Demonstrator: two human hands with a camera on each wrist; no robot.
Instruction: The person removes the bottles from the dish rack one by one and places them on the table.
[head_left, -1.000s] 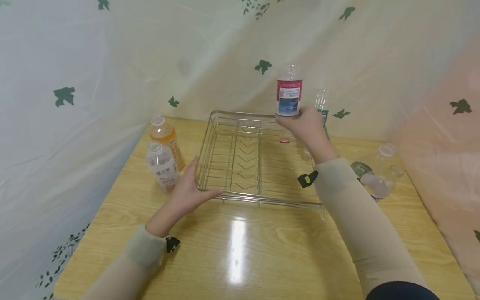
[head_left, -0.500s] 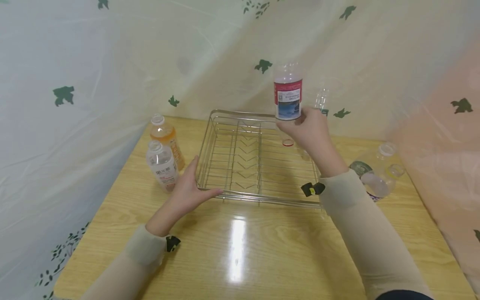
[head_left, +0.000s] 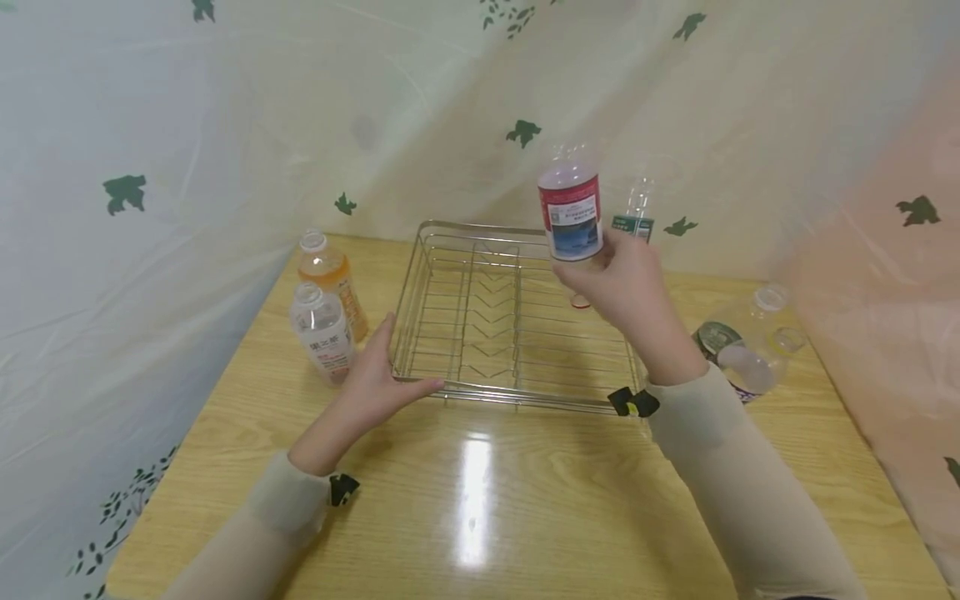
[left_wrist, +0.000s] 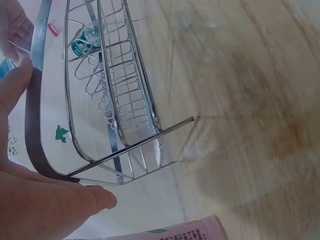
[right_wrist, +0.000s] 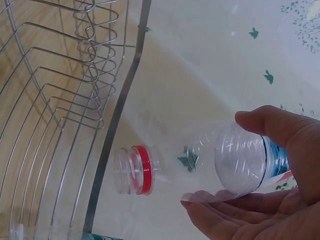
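Note:
In the head view my right hand (head_left: 626, 287) grips a clear plastic bottle (head_left: 572, 212) with a red and blue label. The bottle is upside down and slightly tilted over the right part of a wire dish rack (head_left: 480, 392). Its uncapped neck, with a red ring (right_wrist: 144, 170), shows in the right wrist view, apart from the rack's wires. My left hand (head_left: 371, 387) rests against the rack's near left corner, thumb along the front rim and fingers stretched along the left side. The left wrist view shows that hand spread around the rim corner (left_wrist: 42, 155).
Left of the rack stand an orange-labelled bottle (head_left: 330, 271) and a white-labelled bottle (head_left: 322, 329). A green-labelled bottle (head_left: 637, 204) is at the rack's back right, partly hidden by my right hand. Clear bottles (head_left: 750, 358) lie or stand crowded at the right. A patterned curtain (head_left: 262, 125) hangs behind.
My right hand has drawn the bottle a little toward me and down, tilting it; its neck is lower over the rack. The left hand and rack have stayed in place.

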